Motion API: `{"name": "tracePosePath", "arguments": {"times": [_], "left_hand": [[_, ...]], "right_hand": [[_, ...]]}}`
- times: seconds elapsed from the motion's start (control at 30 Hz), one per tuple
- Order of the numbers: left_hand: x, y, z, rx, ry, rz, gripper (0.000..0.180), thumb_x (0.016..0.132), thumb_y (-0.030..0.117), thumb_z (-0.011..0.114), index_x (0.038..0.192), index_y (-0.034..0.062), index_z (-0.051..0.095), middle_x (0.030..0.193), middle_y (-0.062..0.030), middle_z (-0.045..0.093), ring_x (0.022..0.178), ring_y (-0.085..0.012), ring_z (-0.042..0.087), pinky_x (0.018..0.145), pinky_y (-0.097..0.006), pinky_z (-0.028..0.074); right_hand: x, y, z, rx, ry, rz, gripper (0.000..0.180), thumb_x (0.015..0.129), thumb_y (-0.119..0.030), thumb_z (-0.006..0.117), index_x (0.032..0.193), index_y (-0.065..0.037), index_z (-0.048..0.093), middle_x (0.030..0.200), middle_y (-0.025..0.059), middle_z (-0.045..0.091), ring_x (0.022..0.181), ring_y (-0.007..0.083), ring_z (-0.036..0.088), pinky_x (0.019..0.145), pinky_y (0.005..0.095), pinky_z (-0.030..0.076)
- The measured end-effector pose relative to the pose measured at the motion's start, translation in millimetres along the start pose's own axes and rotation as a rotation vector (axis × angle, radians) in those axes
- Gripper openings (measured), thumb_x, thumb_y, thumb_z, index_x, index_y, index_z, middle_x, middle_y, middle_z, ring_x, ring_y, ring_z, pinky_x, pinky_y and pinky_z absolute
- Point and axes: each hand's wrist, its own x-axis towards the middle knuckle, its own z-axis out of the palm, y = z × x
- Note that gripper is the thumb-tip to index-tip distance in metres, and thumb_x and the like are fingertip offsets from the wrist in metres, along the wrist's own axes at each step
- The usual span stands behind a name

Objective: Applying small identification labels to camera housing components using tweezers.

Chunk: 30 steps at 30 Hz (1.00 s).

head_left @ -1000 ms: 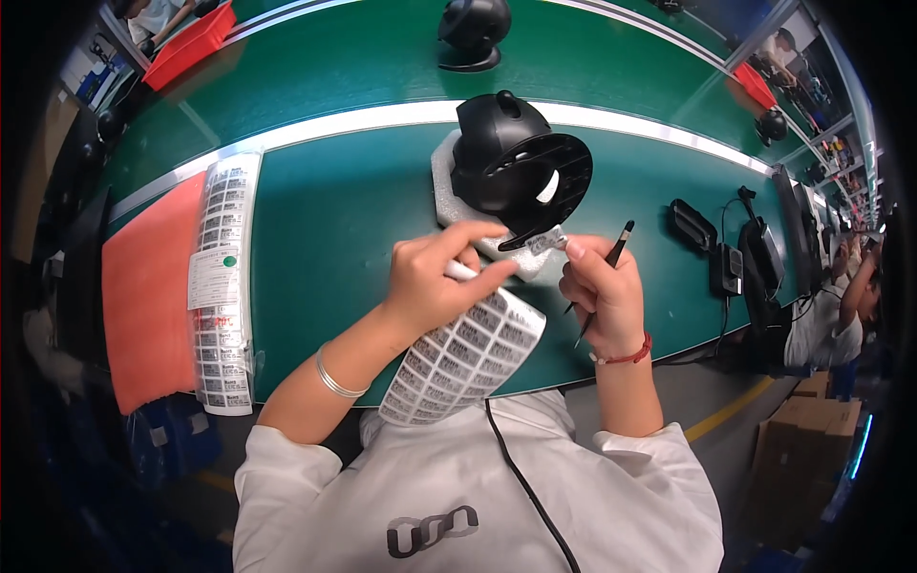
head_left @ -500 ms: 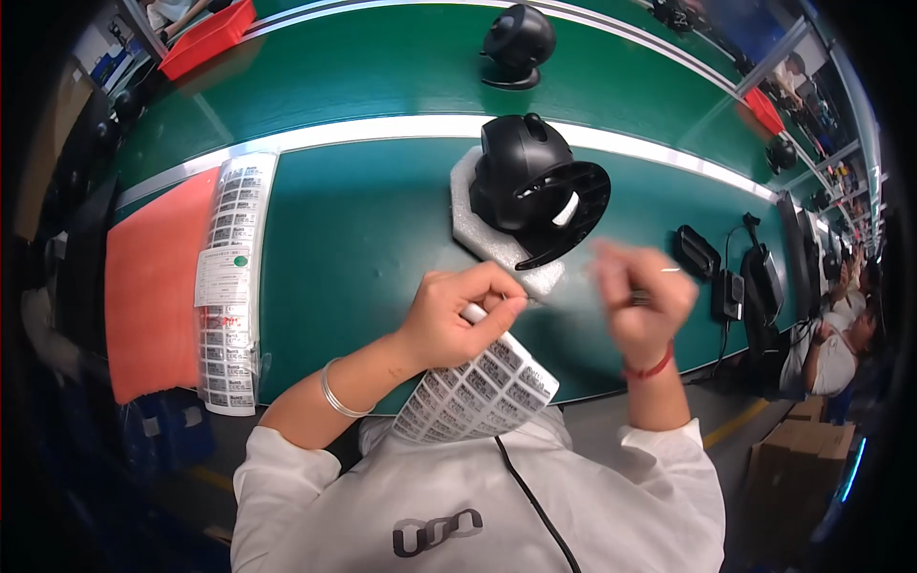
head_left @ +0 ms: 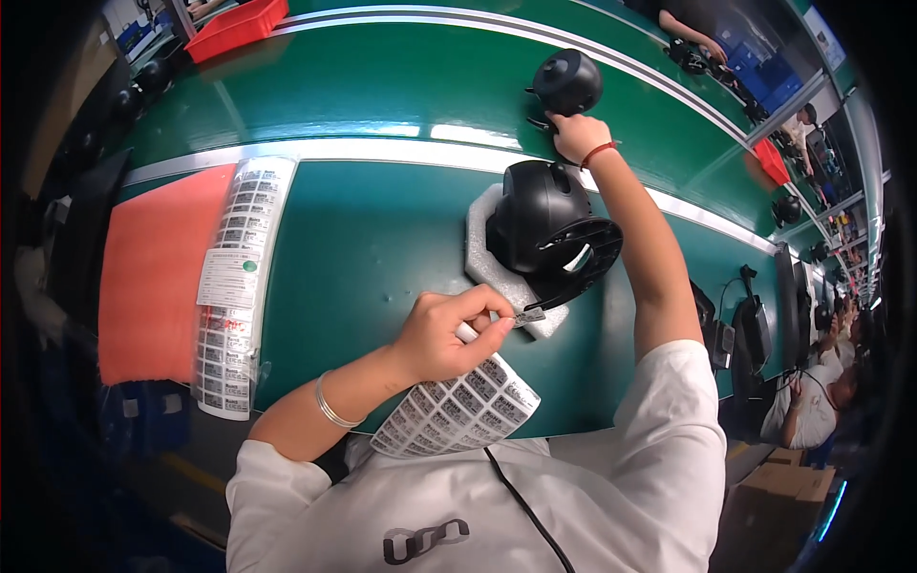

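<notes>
My left hand [head_left: 451, 334] pinches a small printed label [head_left: 531, 316] between thumb and forefinger. The same hand holds a sheet of labels [head_left: 458, 409], its top rolled, hanging over my lap. My right arm stretches to the far green surface, where my right hand [head_left: 581, 140] has its fingers closed at the lower edge of a black round-headed device [head_left: 569, 82]; the fingertips are partly hidden. Nearer me, a second black device [head_left: 544, 210] with a curved stand lies on a white foam block [head_left: 480, 250], just beyond the label.
At left lie an orange-red sheet [head_left: 158, 277] and a long strip of labels [head_left: 226, 368] with a paper slip on it. Black power adapters [head_left: 718, 344] with cords sit at right. A red tray [head_left: 236, 29] stands far left. Other people work at far right.
My right hand has gone from beside the foam block to the device at the far side. A label now shows at my left fingertips. The whole view has shifted slightly.
</notes>
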Motion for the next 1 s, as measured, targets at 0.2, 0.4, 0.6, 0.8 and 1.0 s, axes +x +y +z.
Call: {"name": "tracePosePath", "arguments": {"times": [0.2, 0.4, 0.6, 0.8, 1.0], "left_hand": [[-1.8, 1.1, 2.0, 0.0, -0.012, -0.024, 0.003, 0.085, 0.009, 0.067, 0.086, 0.0068, 0.064, 0.051, -0.0007, 0.057, 0.044, -0.0105, 0.055, 0.045, -0.025, 0.042], [-1.7, 4.3, 0.3, -0.149, -0.014, -0.216, 0.009, 0.09, 0.013, 0.065, 0.089, 0.004, 0.063, 0.055, -0.0009, 0.06, 0.05, -0.0037, 0.052, 0.054, -0.022, 0.041], [-1.5, 5.1, 1.3, -0.3, -0.05, -0.315, 0.013, 0.092, 0.014, 0.062, 0.092, 0.0011, 0.062, 0.056, 0.0019, 0.058, 0.055, -0.0014, 0.047, 0.056, -0.021, 0.039], [-0.6, 2.4, 0.1, -0.338, -0.067, -0.388, 0.015, 0.093, 0.015, 0.062, 0.094, 0.0002, 0.062, 0.058, 0.0027, 0.058, 0.059, -0.0004, 0.045, 0.059, -0.021, 0.038], [2.8, 3.7, 3.3, -0.353, -0.078, -0.383, 0.013, 0.095, 0.013, 0.059, 0.09, 0.001, 0.058, 0.059, 0.0065, 0.05, 0.054, 0.0008, 0.042, 0.049, -0.018, 0.031]], "right_hand": [[-32.1, 26.5, -3.8, -0.098, 0.034, -0.101, 0.032, 0.087, -0.039, 0.056, 0.084, -0.009, 0.069, 0.081, 0.0136, 0.07, 0.078, 0.031, 0.069, 0.068, 0.0436, 0.055], [-141.8, 41.0, -20.2, -0.109, 0.114, -0.094, 0.033, 0.089, -0.042, 0.059, 0.08, -0.011, 0.066, 0.071, 0.0115, 0.067, 0.064, 0.0315, 0.066, 0.056, 0.0431, 0.053], [-237.7, 15.6, -28.5, -0.026, 0.121, 0.011, 0.03, 0.088, -0.036, 0.063, 0.104, -0.011, 0.068, 0.068, 0.0141, 0.065, 0.059, 0.0333, 0.065, 0.052, 0.0424, 0.053], [-283.9, -24.1, -64.4, 0.64, 0.253, 0.17, 0.02, 0.092, -0.017, 0.057, 0.094, -0.001, 0.068, 0.071, 0.0148, 0.063, 0.065, 0.0284, 0.063, 0.059, 0.0366, 0.048], [-315.1, -42.6, -74.7, 0.962, 0.578, 0.137, 0.021, 0.093, -0.007, 0.054, 0.078, 0.004, 0.063, 0.065, 0.0079, 0.048, 0.059, 0.0189, 0.043, 0.055, 0.032, 0.037]]}}
